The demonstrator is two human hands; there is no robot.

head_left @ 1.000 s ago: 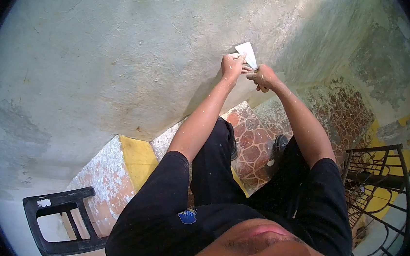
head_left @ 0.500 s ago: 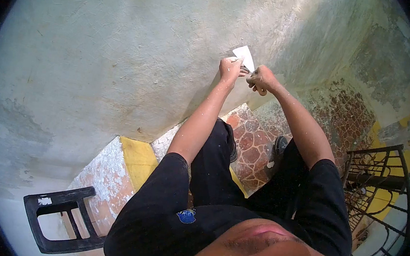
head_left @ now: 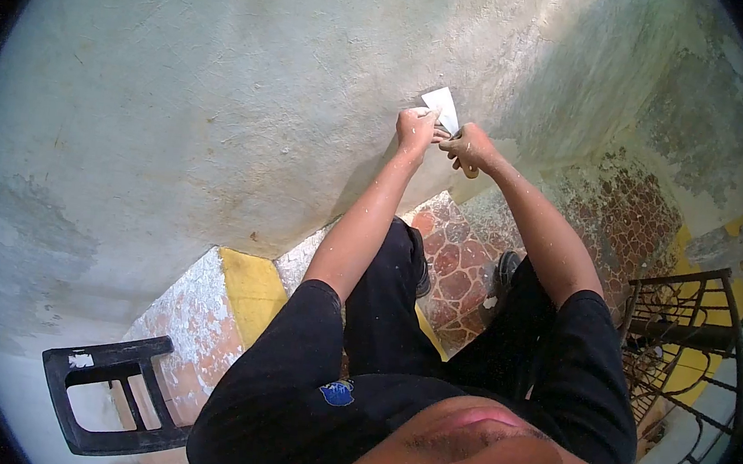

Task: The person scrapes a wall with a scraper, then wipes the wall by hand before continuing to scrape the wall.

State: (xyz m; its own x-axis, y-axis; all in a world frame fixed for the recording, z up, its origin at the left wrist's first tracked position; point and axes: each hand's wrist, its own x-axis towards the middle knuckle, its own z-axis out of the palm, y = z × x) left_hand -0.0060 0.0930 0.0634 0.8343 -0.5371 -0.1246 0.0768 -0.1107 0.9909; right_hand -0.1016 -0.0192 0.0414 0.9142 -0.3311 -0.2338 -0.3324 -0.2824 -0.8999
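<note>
My right hand [head_left: 474, 147] is closed round the handle of a putty knife [head_left: 445, 108], whose rounded end pokes out below the fist. Its pale, wedge-shaped blade points up and away from me. At the blade's left edge, my left hand [head_left: 416, 131] has its thumb on the near face and its fingers curled beneath. Small white specks dot both forearms. Just beyond the hands rises a rough, pale plastered wall [head_left: 251, 89].
A black plastic chair [head_left: 109, 355] stands at lower left beside paint-flecked steps with a yellow edge [head_left: 252, 283]. Dark metal railing [head_left: 690, 326] runs along the right. Reddish stone-patterned floor [head_left: 455, 261] lies below, around my feet.
The right hand has turned slightly and shifted a little left, and the blade tip sits slightly lower. My left hand stays at the blade.
</note>
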